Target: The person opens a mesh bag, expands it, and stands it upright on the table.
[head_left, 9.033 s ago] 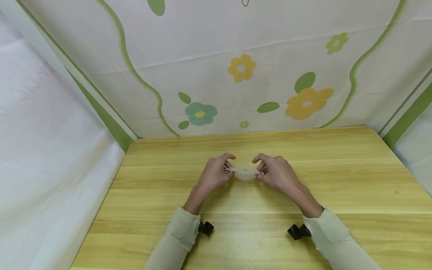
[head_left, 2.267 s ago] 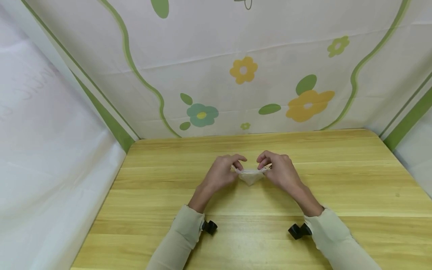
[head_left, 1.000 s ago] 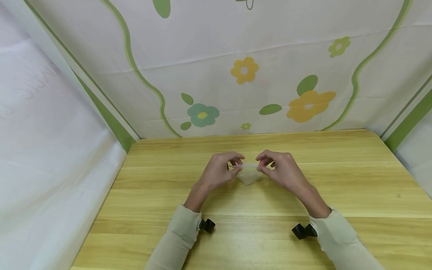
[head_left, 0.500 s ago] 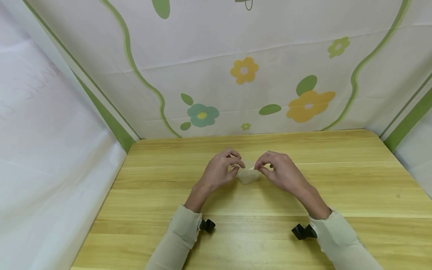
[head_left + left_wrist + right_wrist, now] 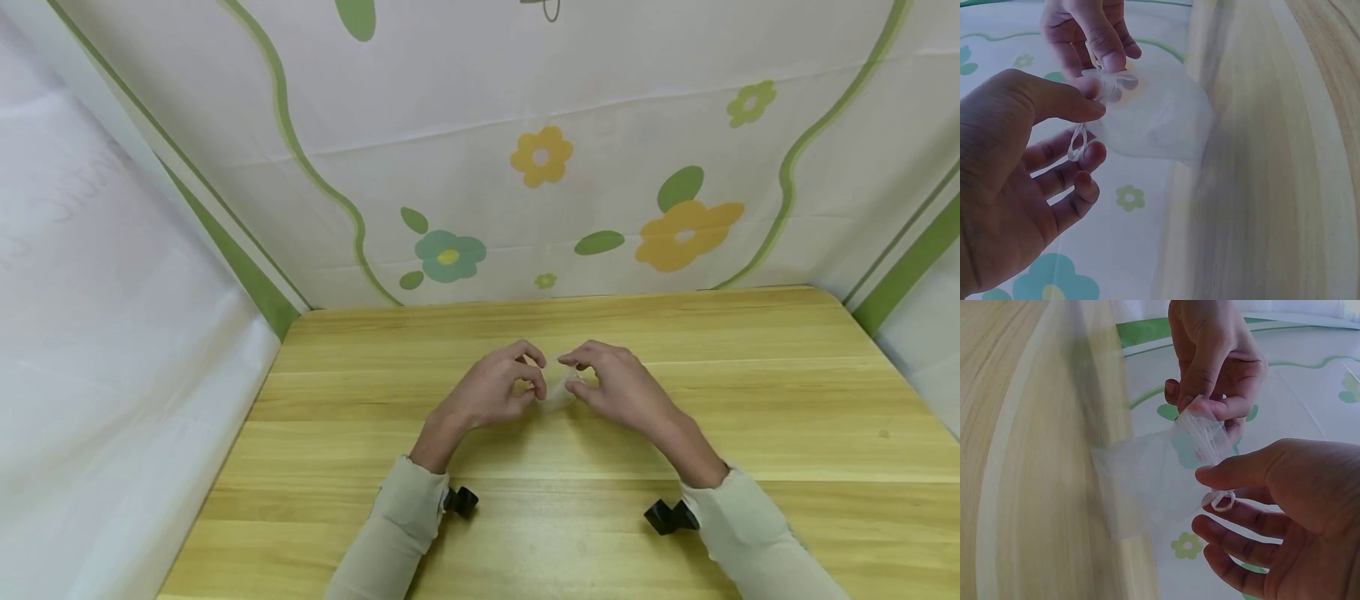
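A small translucent drawstring bag (image 5: 557,395) is held between both hands over the table, its body hanging below and its mouth bunched up. My left hand (image 5: 495,385) pinches the gathered neck between thumb and index finger, as the left wrist view shows; the other fingers are loosely bent. A white drawstring loop (image 5: 1077,142) dangles by those fingertips. On the opposite side, my right hand (image 5: 621,385) has its thumb on the neck and index finger behind it. Another cord loop (image 5: 1220,500) sits at that index finger. Through the thin bag (image 5: 1141,478), the background shows.
The hands work above a wooden table (image 5: 555,533). A white curtain with printed flowers (image 5: 600,167) stands behind its far edge, and another white sheet (image 5: 112,350) hangs at the left. Black wrist mounts (image 5: 461,502) sit at both sleeve cuffs.
Earlier the bag's mouth was stretched straight between the hands, loops out at both sides. Now the mouth is bunched and the fingertips of the two hands have shifted around it.
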Available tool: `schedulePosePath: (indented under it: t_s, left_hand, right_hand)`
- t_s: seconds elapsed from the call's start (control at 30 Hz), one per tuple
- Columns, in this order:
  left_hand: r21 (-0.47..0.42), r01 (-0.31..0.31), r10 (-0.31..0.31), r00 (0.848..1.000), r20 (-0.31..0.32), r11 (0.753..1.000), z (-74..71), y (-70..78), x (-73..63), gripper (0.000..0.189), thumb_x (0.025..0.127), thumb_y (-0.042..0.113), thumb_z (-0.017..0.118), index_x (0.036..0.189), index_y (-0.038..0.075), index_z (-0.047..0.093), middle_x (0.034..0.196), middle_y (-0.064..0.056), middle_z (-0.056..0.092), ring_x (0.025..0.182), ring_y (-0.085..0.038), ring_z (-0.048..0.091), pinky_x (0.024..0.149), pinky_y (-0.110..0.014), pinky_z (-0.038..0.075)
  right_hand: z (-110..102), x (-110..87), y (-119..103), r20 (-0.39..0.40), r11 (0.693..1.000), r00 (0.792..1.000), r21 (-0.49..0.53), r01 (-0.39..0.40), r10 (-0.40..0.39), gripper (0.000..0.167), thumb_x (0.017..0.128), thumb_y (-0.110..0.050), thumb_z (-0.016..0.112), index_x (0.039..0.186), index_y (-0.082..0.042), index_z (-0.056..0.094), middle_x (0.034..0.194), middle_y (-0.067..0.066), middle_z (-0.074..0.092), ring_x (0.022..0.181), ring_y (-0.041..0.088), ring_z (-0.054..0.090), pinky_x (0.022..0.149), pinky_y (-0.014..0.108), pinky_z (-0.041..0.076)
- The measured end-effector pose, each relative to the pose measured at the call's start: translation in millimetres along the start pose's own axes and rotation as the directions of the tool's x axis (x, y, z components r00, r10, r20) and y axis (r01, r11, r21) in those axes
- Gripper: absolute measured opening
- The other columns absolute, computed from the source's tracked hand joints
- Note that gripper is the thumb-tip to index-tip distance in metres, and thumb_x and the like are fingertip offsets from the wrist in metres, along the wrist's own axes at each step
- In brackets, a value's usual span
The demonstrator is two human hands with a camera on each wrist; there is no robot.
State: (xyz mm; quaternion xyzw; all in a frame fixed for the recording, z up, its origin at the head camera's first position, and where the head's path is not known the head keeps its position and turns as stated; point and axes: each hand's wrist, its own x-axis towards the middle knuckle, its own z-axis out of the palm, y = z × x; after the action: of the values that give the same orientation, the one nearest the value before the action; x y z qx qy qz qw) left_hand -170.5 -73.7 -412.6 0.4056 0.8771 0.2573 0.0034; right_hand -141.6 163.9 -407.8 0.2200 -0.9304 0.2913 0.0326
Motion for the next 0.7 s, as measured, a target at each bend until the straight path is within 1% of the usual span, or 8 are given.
schedulePosePath:
  t_s: [0.1, 0.2, 0.3, 0.43, 0.53, 0.7]
  left_hand:
    - [0.005, 0.023, -0.023, 1.0, -0.006, 1.0, -1.1, -0.3, -0.7, 0.009, 0.099, 0.008, 0.077, 0.096, 0.012, 0.084, 0.128, -0.007, 0.068, 0.11, -0.023, 0.07, 0.095, -0.038, 0.062]
    - [0.02, 0.049, -0.048, 0.998, -0.039, 0.999, -2.3, -1.1, -1.7, 0.008, 0.098, 0.009, 0.077, 0.1, 0.014, 0.084, 0.127, -0.005, 0.068, 0.111, -0.023, 0.071, 0.095, -0.038, 0.062]
    - [0.035, 0.071, -0.069, 0.995, -0.067, 0.997, -2.7, -2.4, -2.2, 0.009, 0.098, 0.009, 0.078, 0.104, 0.015, 0.083, 0.125, -0.003, 0.069, 0.107, -0.021, 0.071, 0.092, -0.036, 0.062]
    - [0.035, 0.101, -0.098, 0.992, -0.082, 0.994, -2.3, -2.9, -1.8, 0.011, 0.098, 0.009, 0.078, 0.109, 0.011, 0.082, 0.121, -0.004, 0.07, 0.099, -0.018, 0.071, 0.087, -0.03, 0.062]
    - [0.042, 0.11, -0.106, 0.99, -0.097, 0.993, -2.2, -1.8, -1.4, 0.013, 0.099, 0.008, 0.078, 0.111, 0.007, 0.081, 0.119, -0.006, 0.071, 0.095, -0.018, 0.071, 0.084, -0.027, 0.062]
    - [0.063, 0.114, -0.106, 0.987, -0.121, 0.991, -2.5, -0.5, -1.2, 0.013, 0.099, 0.008, 0.078, 0.111, 0.005, 0.081, 0.118, -0.007, 0.072, 0.095, -0.02, 0.073, 0.084, -0.028, 0.063]
  right_hand:
    - [0.7, 0.1, -0.3, -0.011, 1.0, 1.0, -0.002, 0.014, -0.015, 0.024, 0.095, -0.008, 0.081, 0.119, -0.007, 0.081, 0.121, 0.011, 0.075, 0.112, 0.035, 0.073, 0.091, 0.054, 0.062]
    - [1.2, 0.6, 0.0, -0.019, 0.999, 0.999, -0.005, 0.046, -0.046, 0.015, 0.093, -0.003, 0.082, 0.104, -0.011, 0.084, 0.122, 0.012, 0.074, 0.112, 0.036, 0.073, 0.094, 0.055, 0.062]
    - [1.7, 0.7, 0.9, -0.01, 0.997, 0.997, -0.013, 0.07, -0.07, 0.016, 0.09, 0.002, 0.082, 0.094, -0.014, 0.085, 0.121, 0.013, 0.074, 0.111, 0.036, 0.072, 0.095, 0.055, 0.062]
    - [0.6, -0.1, 1.5, 0.035, 0.997, 0.996, -0.012, 0.077, -0.077, 0.017, 0.09, 0.003, 0.082, 0.091, -0.014, 0.084, 0.125, 0.014, 0.072, 0.115, 0.038, 0.07, 0.098, 0.056, 0.06]
    - [-0.6, -0.8, 1.2, 0.078, 0.996, 0.993, 0.001, 0.09, -0.09, 0.016, 0.091, 0.001, 0.082, 0.091, -0.015, 0.084, 0.129, 0.015, 0.07, 0.116, 0.037, 0.069, 0.098, 0.055, 0.06]
    - [-2.2, -0.9, 0.9, 0.134, 0.994, 0.985, 0.004, 0.107, -0.107, 0.015, 0.094, -0.003, 0.081, 0.093, -0.018, 0.084, 0.133, 0.015, 0.068, 0.118, 0.037, 0.067, 0.098, 0.055, 0.06]
